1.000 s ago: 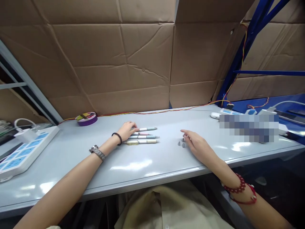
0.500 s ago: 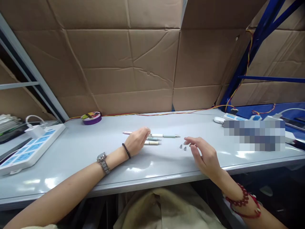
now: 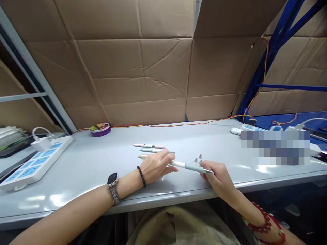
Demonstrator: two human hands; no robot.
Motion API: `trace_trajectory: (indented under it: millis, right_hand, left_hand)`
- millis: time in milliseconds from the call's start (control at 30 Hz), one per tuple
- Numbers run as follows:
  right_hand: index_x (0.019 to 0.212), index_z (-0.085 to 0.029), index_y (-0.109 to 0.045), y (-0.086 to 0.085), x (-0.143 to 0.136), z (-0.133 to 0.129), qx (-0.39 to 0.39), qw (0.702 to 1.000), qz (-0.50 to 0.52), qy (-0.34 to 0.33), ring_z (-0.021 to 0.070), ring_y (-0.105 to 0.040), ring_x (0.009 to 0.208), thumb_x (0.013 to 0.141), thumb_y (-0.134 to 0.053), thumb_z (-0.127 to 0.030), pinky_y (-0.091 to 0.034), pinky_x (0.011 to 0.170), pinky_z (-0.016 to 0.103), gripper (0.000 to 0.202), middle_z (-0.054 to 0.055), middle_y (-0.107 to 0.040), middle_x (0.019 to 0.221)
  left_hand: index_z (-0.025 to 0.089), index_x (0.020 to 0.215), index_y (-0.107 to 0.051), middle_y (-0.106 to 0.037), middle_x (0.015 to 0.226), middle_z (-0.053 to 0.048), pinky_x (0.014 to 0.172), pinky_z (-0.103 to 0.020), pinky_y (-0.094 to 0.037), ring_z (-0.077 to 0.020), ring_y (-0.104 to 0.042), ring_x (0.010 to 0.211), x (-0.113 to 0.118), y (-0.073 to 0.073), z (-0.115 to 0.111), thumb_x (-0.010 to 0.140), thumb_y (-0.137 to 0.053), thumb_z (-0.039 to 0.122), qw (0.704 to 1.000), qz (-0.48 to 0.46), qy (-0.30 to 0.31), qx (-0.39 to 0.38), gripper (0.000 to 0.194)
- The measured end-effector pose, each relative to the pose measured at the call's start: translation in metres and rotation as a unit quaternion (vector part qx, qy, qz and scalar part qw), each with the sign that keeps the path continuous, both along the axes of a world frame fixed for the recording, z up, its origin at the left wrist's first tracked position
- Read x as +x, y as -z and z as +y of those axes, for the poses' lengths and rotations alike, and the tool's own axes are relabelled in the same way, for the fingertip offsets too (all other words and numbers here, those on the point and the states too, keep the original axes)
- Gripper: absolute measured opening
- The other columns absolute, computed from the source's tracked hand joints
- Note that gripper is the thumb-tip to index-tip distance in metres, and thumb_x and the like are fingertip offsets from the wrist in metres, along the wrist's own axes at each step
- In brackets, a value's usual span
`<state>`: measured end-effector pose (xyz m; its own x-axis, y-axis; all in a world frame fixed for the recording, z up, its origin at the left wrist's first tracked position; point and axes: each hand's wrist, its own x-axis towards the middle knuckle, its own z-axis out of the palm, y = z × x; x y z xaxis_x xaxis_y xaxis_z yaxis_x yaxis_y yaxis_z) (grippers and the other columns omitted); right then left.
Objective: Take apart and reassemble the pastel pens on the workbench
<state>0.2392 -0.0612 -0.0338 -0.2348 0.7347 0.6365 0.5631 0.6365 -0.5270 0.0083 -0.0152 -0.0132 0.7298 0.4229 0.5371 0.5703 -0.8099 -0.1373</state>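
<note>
A white and pale green pen (image 3: 193, 167) with a silver tip is lifted off the table, slanting down to the right. My left hand (image 3: 157, 165) is closed on its white end. At the silver tip, my right hand (image 3: 217, 173) has its fingers closed around the pen's front end; the underside of that grip is hidden. Small grey cone-shaped pieces (image 3: 196, 160) lie just beyond my right fingertips. Behind my left hand a pink pen (image 3: 148, 146) and a light blue pen (image 3: 152, 150) lie side by side, and a yellowish pen (image 3: 143, 156) is partly covered by the hand.
A purple-sided roll of tape (image 3: 100, 130) sits at the back left. A white power strip (image 3: 38, 163) with a plugged-in charger is on the left. Red and yellow wires (image 3: 158, 126) run along the back edge beneath the cardboard wall (image 3: 143, 68). A blurred-out patch covers the right side.
My left hand has lifted the white and green pen and brought it nearer and to the right. My right hand has moved slightly nearer, and its fingers have closed at the pen's tip.
</note>
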Motion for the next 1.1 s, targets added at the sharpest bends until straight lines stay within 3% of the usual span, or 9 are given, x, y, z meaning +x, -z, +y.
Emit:
trace_trajectory:
  millis: [200,367,467,633,800,933,1100]
  right_hand:
    - [0.054,-0.019,-0.044,0.0,-0.003,-0.004,-0.036,0.995,0.053,-0.073,0.0113,-0.041,0.045,0.096,-0.022,-0.044,-0.033,0.047,0.024,0.054,-0.001,-0.045,0.048]
    - [0.056,-0.02,-0.043,0.001,-0.002,-0.005,-0.022,0.993,0.097,-0.063,0.0123,-0.041,0.047,0.096,-0.011,-0.049,-0.034,0.049,0.025,0.059,0.0,-0.043,0.05]
    - [0.054,-0.02,-0.038,0.001,-0.002,-0.002,-0.035,0.995,0.09,-0.03,0.0111,-0.035,0.045,0.096,-0.02,-0.048,-0.029,0.046,0.025,0.053,-0.003,-0.037,0.049]
    - [0.055,-0.02,-0.035,-0.003,-0.002,0.004,-0.138,0.988,0.064,-0.01,0.0105,-0.031,0.047,0.095,-0.03,-0.043,-0.026,0.047,0.025,0.046,-0.004,-0.033,0.05]
    - [0.055,-0.02,-0.031,-0.005,-0.002,0.008,-0.197,0.979,0.022,-0.051,0.0104,-0.029,0.049,0.094,-0.029,-0.044,-0.026,0.048,0.025,0.046,-0.005,-0.03,0.051]
    - [0.056,-0.02,-0.03,-0.006,-0.002,0.01,-0.202,0.977,-0.012,-0.06,0.0104,-0.03,0.05,0.095,-0.028,-0.044,-0.026,0.049,0.025,0.045,-0.005,-0.03,0.053]
    - [0.057,-0.02,-0.034,-0.006,-0.005,0.009,-0.17,0.977,-0.11,-0.067,0.0106,-0.034,0.049,0.095,-0.031,-0.038,-0.028,0.05,0.024,0.042,-0.005,-0.036,0.052]
  left_hand:
    - [0.018,0.099,-0.047,-0.059,0.079,-0.004,0.042,-0.022,-0.033,-0.0148,-0.057,0.054,0.003,0.001,-0.005,0.096,-0.022,0.047,0.994,0.08,-0.067,-0.037,0.039]
    - [0.018,0.105,-0.046,-0.062,0.091,-0.006,0.047,-0.024,-0.038,-0.0186,-0.062,0.065,0.007,-0.002,-0.009,0.095,-0.033,0.045,0.985,0.088,-0.112,-0.094,0.031]
    - [0.018,0.103,-0.044,-0.062,0.091,-0.004,0.048,-0.025,-0.038,-0.0194,-0.062,0.065,0.007,-0.004,-0.008,0.093,-0.037,0.046,0.98,0.076,-0.124,-0.135,0.03]
    - [0.018,0.096,-0.045,-0.06,0.088,-0.004,0.052,-0.026,-0.04,-0.019,-0.059,0.067,0.003,-0.006,0.0,0.094,-0.037,0.044,0.979,0.066,-0.119,-0.152,0.027]
    - [0.017,0.087,-0.05,-0.058,0.093,-0.009,0.073,-0.035,-0.042,-0.0246,-0.054,0.087,0.001,-0.006,0.006,0.096,-0.033,0.033,0.985,0.075,-0.09,-0.125,0.026]
    - [0.018,0.095,-0.051,-0.06,0.096,-0.008,0.08,-0.038,-0.04,-0.0245,-0.054,0.094,0.0,-0.003,0.008,0.097,-0.03,0.027,0.986,0.084,-0.055,-0.133,0.023]
    - [0.018,0.095,-0.049,-0.063,0.084,-0.004,0.069,-0.03,-0.041,-0.019,-0.058,0.075,0.0,-0.004,0.007,0.095,-0.035,0.039,0.984,0.09,-0.018,-0.154,0.025]
